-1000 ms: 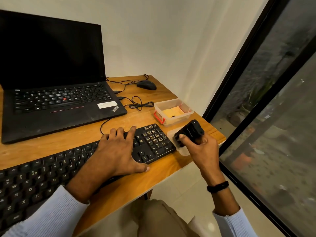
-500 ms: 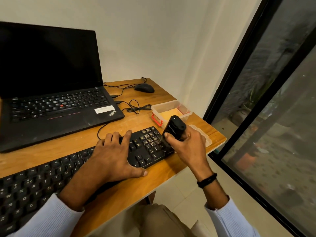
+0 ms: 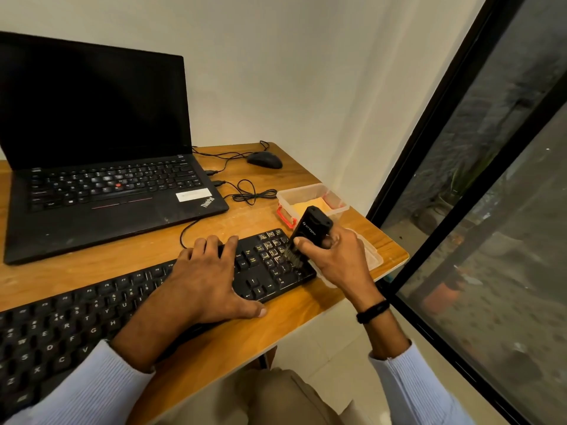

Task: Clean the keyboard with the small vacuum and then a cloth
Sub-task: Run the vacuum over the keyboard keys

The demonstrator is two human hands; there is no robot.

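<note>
moved: vacuum point(image 3: 310, 231) onto keyboard point(image 3: 260, 283), 3 o'clock end
right hand point(image 3: 337, 259) grip: clamped on vacuum
left hand point(image 3: 202, 277): flat on keys
task: vacuuming likely starts

You're at a home desk. Your wooden table point(image 3: 122, 259) carries a laptop point(image 3: 107, 185) and mouse point(image 3: 264, 160), beside a glass door point(image 3: 491, 228) facing potted plants point(image 3: 451, 191).

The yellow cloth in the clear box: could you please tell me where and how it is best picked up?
Probably pinch the yellow cloth at its middle, coming straight down from above: it lies flat in the open-topped clear box, whose walls block a sideways approach.
</note>
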